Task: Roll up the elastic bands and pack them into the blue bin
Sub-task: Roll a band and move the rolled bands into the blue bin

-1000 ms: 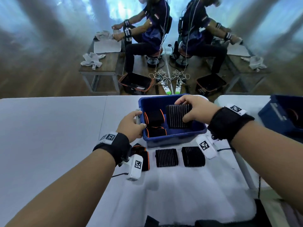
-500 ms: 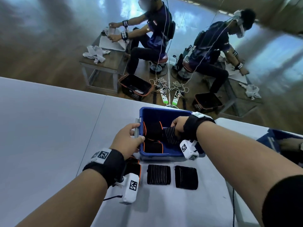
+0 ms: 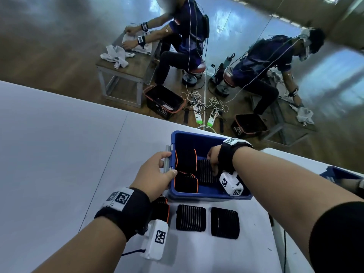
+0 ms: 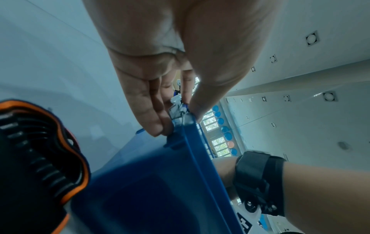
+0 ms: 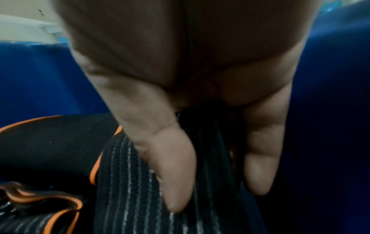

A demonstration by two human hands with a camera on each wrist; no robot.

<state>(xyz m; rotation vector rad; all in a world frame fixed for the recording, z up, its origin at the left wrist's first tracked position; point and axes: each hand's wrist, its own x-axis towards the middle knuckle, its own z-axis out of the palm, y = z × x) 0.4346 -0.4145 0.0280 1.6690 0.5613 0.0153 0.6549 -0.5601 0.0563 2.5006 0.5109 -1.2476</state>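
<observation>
The blue bin (image 3: pixel 208 196) sits on the white table and holds two orange-edged black rolls (image 3: pixel 186 159) on its left side. My right hand (image 3: pixel 213 156) reaches down into the bin and pinches a striped black roll (image 3: pixel 204 171) between thumb and fingers (image 5: pixel 176 171), beside the orange-edged rolls (image 5: pixel 50 142). My left hand (image 3: pixel 157 174) grips the bin's left rim at its grey handle clip (image 4: pixel 178 110). Two striped rolls (image 3: pixel 190 217) lie in front of the bin, and an orange-edged roll (image 3: pixel 162 208) sits partly under my left wrist.
The white table (image 3: pixel 59 154) stretches left. A second blue bin (image 3: pixel 338 174) stands at the far right. Beyond the table, a mirror shows a seated person, low tables with cloths, baskets and cables on the floor.
My right hand has carried the striped roll from above the bin down inside it, next to the orange-edged rolls. My left hand has stayed on the bin's left rim.
</observation>
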